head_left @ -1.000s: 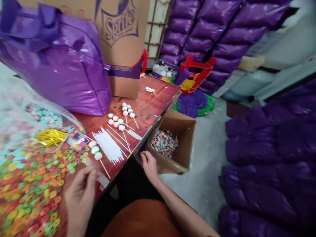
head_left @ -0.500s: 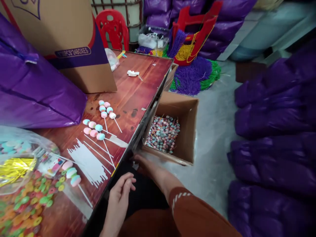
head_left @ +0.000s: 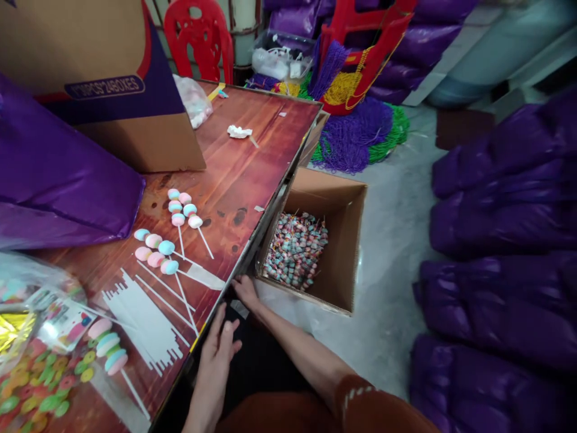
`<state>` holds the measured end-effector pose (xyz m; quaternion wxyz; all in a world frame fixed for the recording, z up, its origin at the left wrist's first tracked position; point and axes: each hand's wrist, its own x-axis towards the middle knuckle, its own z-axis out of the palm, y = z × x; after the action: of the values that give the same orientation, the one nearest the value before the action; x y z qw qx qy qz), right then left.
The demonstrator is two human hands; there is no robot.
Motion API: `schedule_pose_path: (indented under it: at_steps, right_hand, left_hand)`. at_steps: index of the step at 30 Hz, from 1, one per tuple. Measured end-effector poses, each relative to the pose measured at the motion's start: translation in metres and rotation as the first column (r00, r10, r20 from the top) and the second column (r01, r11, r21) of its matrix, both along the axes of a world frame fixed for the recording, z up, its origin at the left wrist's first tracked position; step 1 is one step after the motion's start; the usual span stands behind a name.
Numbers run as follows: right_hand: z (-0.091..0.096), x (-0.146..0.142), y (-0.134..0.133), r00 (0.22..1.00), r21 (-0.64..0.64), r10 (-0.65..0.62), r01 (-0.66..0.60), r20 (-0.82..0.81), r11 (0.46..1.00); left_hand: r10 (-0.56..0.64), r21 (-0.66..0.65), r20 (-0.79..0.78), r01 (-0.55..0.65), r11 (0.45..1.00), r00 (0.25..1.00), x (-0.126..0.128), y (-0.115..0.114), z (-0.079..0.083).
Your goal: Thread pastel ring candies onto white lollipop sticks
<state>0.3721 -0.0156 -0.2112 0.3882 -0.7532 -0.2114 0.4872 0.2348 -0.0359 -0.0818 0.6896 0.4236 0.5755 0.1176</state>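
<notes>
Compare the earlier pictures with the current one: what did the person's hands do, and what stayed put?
The left hand moved from over the candy rings, rightward and back, to the edge of the table; it holds nothing. The right hand stayed at that edge, beside the cardboard box. The marshmallow skewers and white sticks lie as before.

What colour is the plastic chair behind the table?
The chair is red; head view.
</notes>
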Motion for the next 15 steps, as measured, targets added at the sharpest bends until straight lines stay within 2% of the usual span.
schedule_pose_path:
  at_steps: [3,5,7,9,11,13,15]
  right_hand:
    - [0.033,0.004,-0.025,0.989,0.193,-0.101,0.121,-0.110,0.974]
    - [0.055,0.006,-0.042,0.977,0.299,-0.088,0.144,-0.194,0.943]
    - [0.074,0.007,-0.055,0.965,0.364,-0.056,0.150,-0.257,0.919]
    - [0.087,0.008,-0.061,0.955,0.398,-0.043,0.163,-0.294,0.903]
    - [0.098,0.006,-0.063,0.958,0.419,-0.049,0.169,-0.281,0.892]
    - [0.111,0.003,-0.064,0.982,0.461,-0.072,0.145,-0.173,0.876]
    - [0.127,-0.002,-0.070,0.996,0.520,-0.082,0.057,0.026,0.852]
  left_hand:
    - [0.112,-0.134,0.080,-0.101,0.986,0.990,0.023,0.011,-0.013]
    - [0.090,-0.208,0.215,-0.044,0.977,0.972,0.035,0.016,-0.018]
    - [0.039,-0.208,0.325,0.031,0.978,0.945,0.044,0.017,-0.020]
    - [0.013,-0.111,0.338,0.026,0.994,0.941,0.048,0.014,-0.020]
    - [0.000,0.082,0.306,-0.026,0.996,0.952,0.051,0.011,-0.020]
    - [-0.038,0.284,0.269,-0.042,0.958,0.962,0.052,0.008,-0.017]
    - [-0.066,0.393,0.244,-0.036,0.919,0.968,0.053,0.008,-0.013]
